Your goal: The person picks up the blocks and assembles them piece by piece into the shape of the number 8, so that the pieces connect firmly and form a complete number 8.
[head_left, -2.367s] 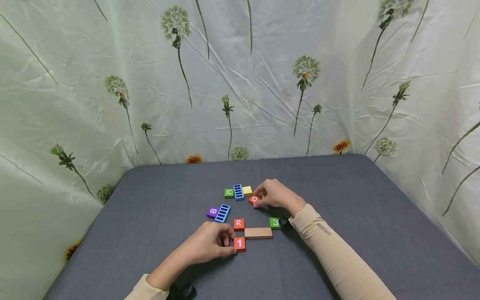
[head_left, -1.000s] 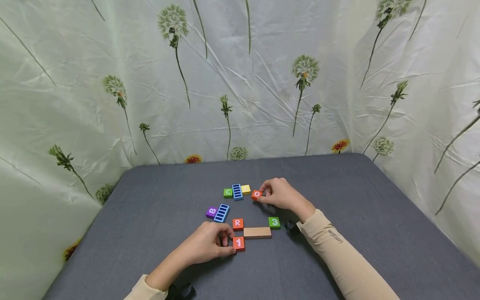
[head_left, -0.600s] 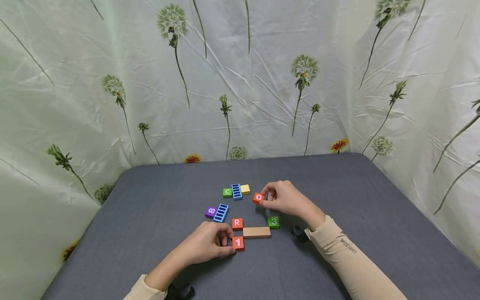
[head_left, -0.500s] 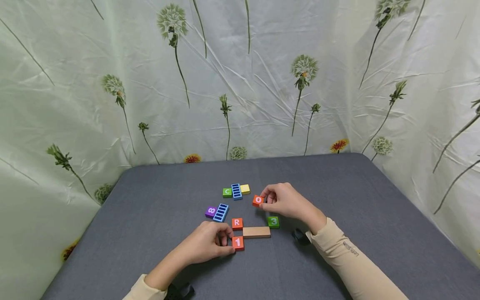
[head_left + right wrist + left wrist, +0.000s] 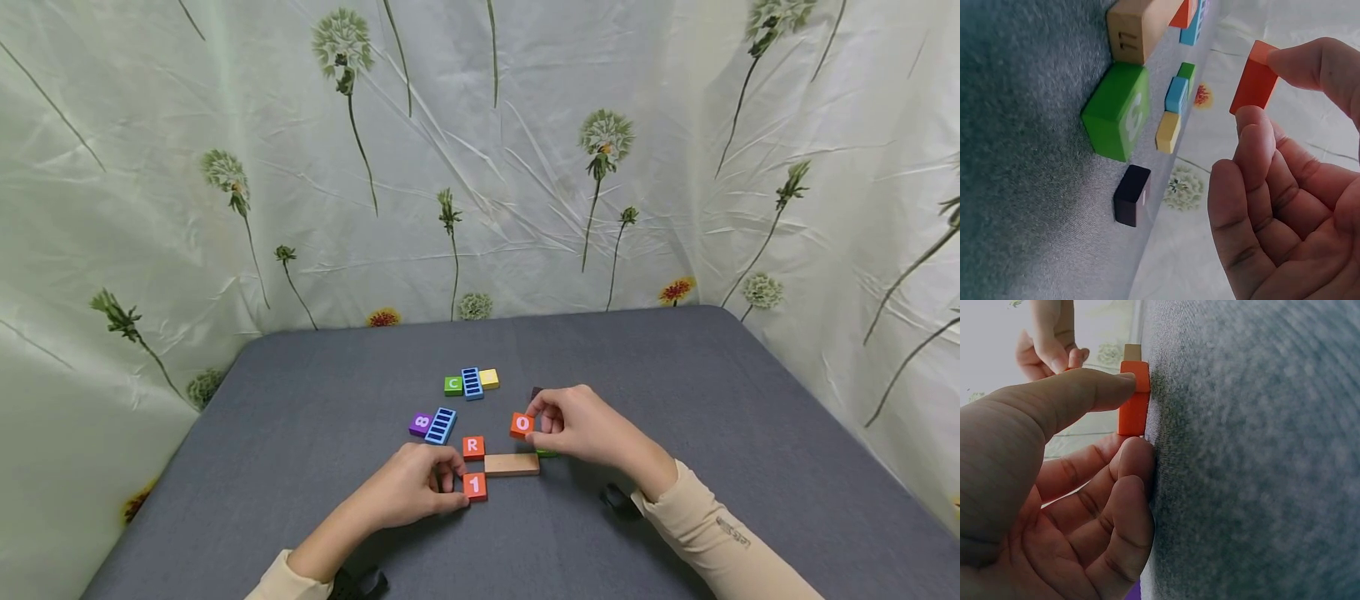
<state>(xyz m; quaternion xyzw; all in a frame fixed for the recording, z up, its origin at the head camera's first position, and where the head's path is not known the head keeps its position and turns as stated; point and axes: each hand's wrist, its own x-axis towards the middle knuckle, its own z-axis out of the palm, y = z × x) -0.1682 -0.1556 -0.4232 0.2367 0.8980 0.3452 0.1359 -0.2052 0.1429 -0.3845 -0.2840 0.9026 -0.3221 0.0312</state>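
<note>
My right hand (image 5: 588,427) pinches a red-orange block marked 0 (image 5: 522,424) between thumb and fingers. In the right wrist view this block (image 5: 1255,76) is held up off the table. It hangs just behind the right part of a plain wooden plank (image 5: 512,465). My left hand (image 5: 416,490) pinches a red block marked 1 (image 5: 475,486) by its near and far sides; it stands at the plank's left end, as the left wrist view shows the block (image 5: 1133,412) on the cloth. Behind the 1 lies a red R block (image 5: 473,447).
A green 3 block (image 5: 1117,115) sits by the plank's right end, mostly behind my right hand in the head view. Near it is a dark block (image 5: 1132,195). Farther back are a purple 8 block (image 5: 421,423), blue ladder-like blocks (image 5: 441,425), a green C block (image 5: 453,386) and a yellow block (image 5: 489,379).
My right hand has carried the 0 block from beside the yellow block toward me, close to the plank. It now covers most of the green block and uncovers the dark one. My left hand stays put.
</note>
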